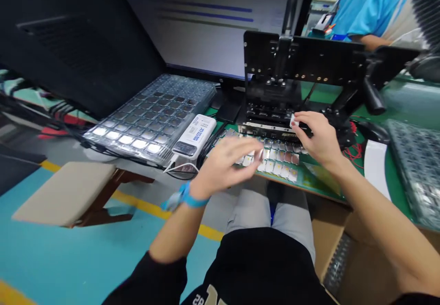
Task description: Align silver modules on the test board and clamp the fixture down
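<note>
My left hand [231, 162], with a blue band [189, 196] at its wrist, hovers over rows of small flat silvery modules [277, 168] on the green bench top. Its thumb and fingertips come together in a pinch. Something tiny and shiny may be between them, but blur hides what it is. Up at the front of a black hinged test fixture [275, 99], my right hand [319, 138] pinches a small white piece [294, 120] between thumb and fingers. The fixture's black lid plate [325, 62] stands raised behind that hand.
Left of the fixture lie a white power bank [195, 134] with a cable and a clear tray [151, 112] of square modules. Behind them stands a monitor [213, 25]. More clear trays [419, 158] sit right. A stool [68, 193] is at left; a person in blue [371, 7] is beyond.
</note>
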